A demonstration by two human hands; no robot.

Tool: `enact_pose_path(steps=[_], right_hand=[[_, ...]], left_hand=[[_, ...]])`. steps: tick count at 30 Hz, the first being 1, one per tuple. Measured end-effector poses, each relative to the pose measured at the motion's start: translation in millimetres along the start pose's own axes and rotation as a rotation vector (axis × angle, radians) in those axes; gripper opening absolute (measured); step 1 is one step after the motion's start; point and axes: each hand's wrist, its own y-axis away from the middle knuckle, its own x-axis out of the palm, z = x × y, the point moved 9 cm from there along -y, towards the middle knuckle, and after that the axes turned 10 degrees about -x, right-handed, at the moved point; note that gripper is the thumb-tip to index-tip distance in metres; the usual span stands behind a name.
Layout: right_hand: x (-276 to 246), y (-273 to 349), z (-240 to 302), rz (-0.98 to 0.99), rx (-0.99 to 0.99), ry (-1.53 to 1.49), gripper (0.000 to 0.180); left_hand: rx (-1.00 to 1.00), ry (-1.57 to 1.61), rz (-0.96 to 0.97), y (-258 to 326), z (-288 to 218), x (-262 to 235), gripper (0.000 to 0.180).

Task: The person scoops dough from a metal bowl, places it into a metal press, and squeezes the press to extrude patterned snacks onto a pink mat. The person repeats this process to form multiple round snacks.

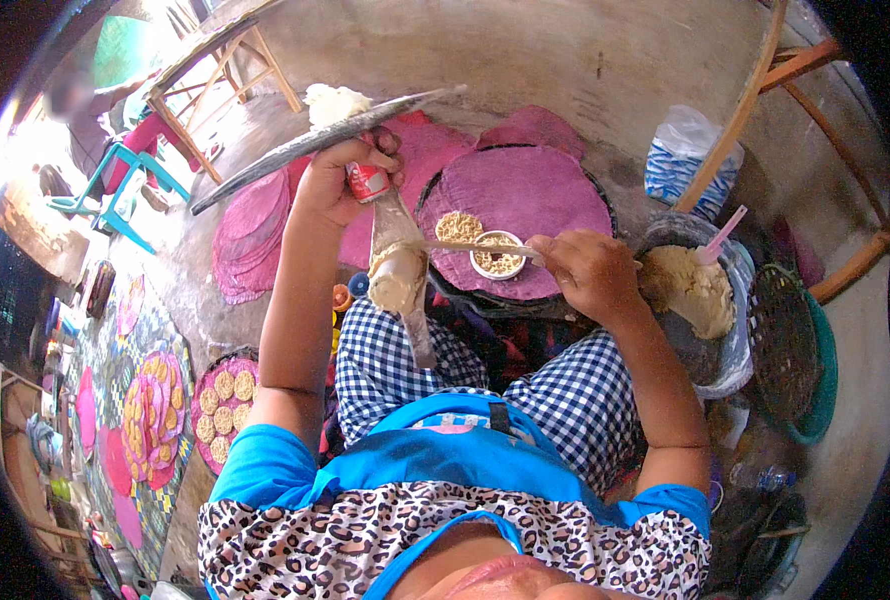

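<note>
My left hand (350,172) is clenched around the red-banded end of a tapering tool (389,222), which hangs just left of the pink sheet (555,205), its lower end over my knee. A lump of pale dough (399,280) clings to it. With my right hand (592,275), at the sheet's near right edge, I pinch a thin stick (455,246); it runs left across the sheet to the dough-smeared tool, though I can't tell whether its tip touches. Under the stick, on the sheet, sits a white ring (498,277) with noodle-like strands inside, and just left of it a round noodle-like cake (459,226). Right of the sheet stands a basin (733,358) of more dough; well left lie stacked pink rounds (250,240).
</note>
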Motion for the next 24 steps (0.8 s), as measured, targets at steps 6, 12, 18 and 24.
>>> enact_pose_path(steps=[6,12,18,24], right_hand=[[13,30,-12,-0.17,0.111,-0.163,0.018],[50,65,-22,-0.303,0.293,-0.333,0.023],[72,76,-21,-0.359,0.357,-0.399,0.021],[86,73,-25,-0.37,0.518,-0.604,0.019]], left_hand=[[0.075,0.048,-0.019,-9,-6,-4,0.025],[0.164,0.041,-0.158,-16,-8,-12,0.023],[0.403,0.018,-0.271,-14,-31,-7,0.027],[0.586,-0.011,-0.434,-3,-37,3,0.028]])
